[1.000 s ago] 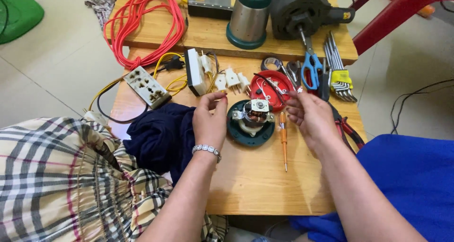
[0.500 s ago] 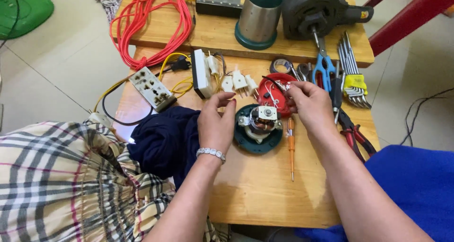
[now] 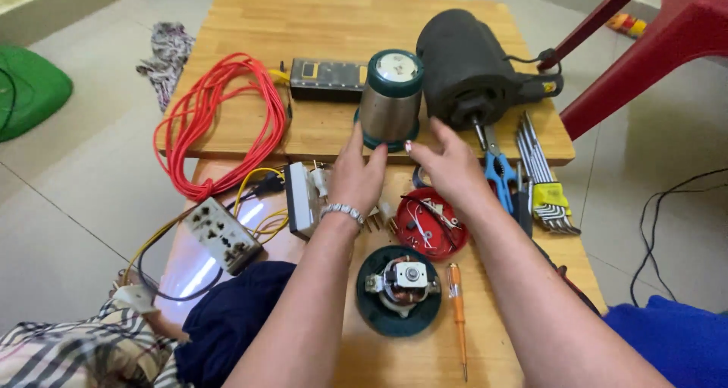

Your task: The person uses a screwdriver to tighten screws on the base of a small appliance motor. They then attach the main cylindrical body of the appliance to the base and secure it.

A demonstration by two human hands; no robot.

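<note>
I see my left hand [image 3: 356, 172] and right hand [image 3: 447, 164], both released, flanking the steel canister [image 3: 389, 100]; behind them, the motor base [image 3: 400, 288] lies opened, red cover [image 3: 431, 223] off.

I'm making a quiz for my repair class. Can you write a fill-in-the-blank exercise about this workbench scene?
1. Both hands reach toward the steel ____ with the green lid.
2. The coiled cable at the table's left is ____.
3. The left hand wears a bracelet on its ____.
4. Right of the round motor base lies an orange ____.

Missing words: jar; red; wrist; screwdriver
</note>
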